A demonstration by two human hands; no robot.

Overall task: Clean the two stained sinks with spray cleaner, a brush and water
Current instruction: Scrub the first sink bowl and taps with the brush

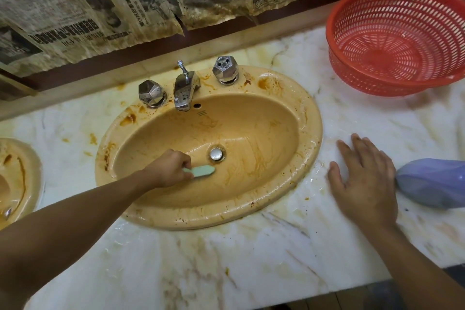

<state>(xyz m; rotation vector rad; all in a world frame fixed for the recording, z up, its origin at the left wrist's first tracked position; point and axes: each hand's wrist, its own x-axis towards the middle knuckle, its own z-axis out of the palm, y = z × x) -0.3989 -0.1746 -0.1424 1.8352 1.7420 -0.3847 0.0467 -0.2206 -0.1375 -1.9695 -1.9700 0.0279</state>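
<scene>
A tan oval sink (305, 133) with brown stains on its rim and bowl fills the middle of the view. My left hand (167, 167) is inside the bowl, shut on a pale green brush (202, 170) whose head lies against the bowl just left of the chrome drain plug (217, 153). My right hand (362, 176) lies flat and open on the wet marble counter (251, 259), right of the sink, holding nothing. Part of a second stained sink (17, 173) shows at the left edge. No spray bottle is in view.
A chrome faucet (185, 90) with two faceted knobs (151, 93) (225, 69) stands at the sink's back. A red plastic colander (400, 38) sits at the back right. A blue-purple object (432, 182) lies beside my right hand. Stained newspaper (125, 2) covers the wall.
</scene>
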